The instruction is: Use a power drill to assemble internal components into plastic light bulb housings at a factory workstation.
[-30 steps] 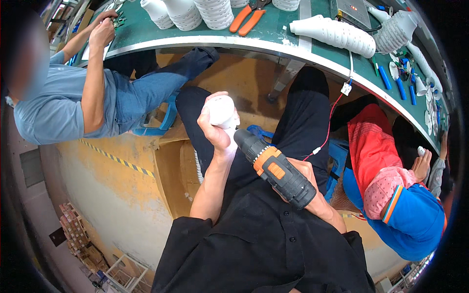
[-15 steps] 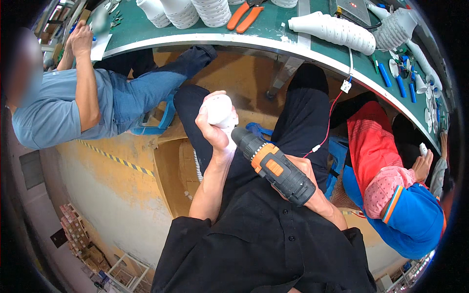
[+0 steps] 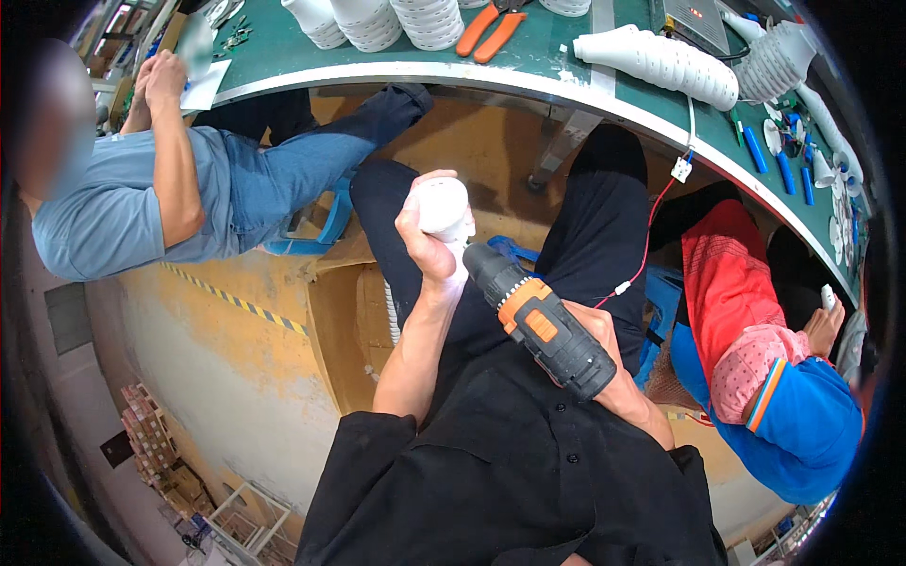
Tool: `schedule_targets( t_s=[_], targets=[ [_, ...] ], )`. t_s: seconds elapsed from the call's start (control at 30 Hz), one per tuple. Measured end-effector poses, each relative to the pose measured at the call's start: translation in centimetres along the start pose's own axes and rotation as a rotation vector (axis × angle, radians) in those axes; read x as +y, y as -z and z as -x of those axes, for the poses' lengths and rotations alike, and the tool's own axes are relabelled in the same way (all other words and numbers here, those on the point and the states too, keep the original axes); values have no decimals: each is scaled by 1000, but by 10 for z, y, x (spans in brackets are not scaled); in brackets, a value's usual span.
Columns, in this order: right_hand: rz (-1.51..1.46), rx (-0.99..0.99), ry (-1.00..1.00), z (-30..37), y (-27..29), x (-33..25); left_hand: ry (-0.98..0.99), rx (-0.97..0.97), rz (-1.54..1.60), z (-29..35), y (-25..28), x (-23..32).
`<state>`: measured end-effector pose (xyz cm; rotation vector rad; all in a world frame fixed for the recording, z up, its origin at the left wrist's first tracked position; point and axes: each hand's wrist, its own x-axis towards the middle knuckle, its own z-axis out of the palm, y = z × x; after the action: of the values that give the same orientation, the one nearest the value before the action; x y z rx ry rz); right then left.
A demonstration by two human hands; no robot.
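Note:
Over my lap, my left hand [image 3: 427,247] is wrapped round a white rounded plastic housing [image 3: 442,206], its wide end up. A bright light falls on the housing's lower part and my wrist. My right hand [image 3: 596,325] grips a black and orange cordless drill [image 3: 543,325], mostly hidden behind the drill's body. The drill's nose points up and left at the lower part of the housing. Whether its tip touches the housing I cannot tell.
Ahead stands a green-topped bench [image 3: 377,66] with stacked white housings [image 3: 425,24], orange-handled pliers [image 3: 491,33] and a long nested stack [image 3: 656,71]. A red wire [image 3: 651,222] hangs at my right. An open cardboard box [image 3: 326,330] lies left. Co-workers sit on both sides.
The whole view has shifted slightly, so everything appears a little further right. My hands, the housing and the drill keep nearly the same pose.

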<state>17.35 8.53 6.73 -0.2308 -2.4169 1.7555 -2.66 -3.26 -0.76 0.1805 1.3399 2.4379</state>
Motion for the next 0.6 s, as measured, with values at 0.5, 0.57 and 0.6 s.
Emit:
schedule_targets(
  t_s=[0.5, 0.57, 0.6],
  targets=[
    [36, 43, 76, 2, 3, 0, 41, 90, 163, -38, 26, 34],
    [33, 6, 49, 1, 6, 0, 67, 46, 114, -46, 28, 45],
    [40, -14, 36, 2, 8, -2, 84, 73, 70, -50, 33, 50]
  ],
)
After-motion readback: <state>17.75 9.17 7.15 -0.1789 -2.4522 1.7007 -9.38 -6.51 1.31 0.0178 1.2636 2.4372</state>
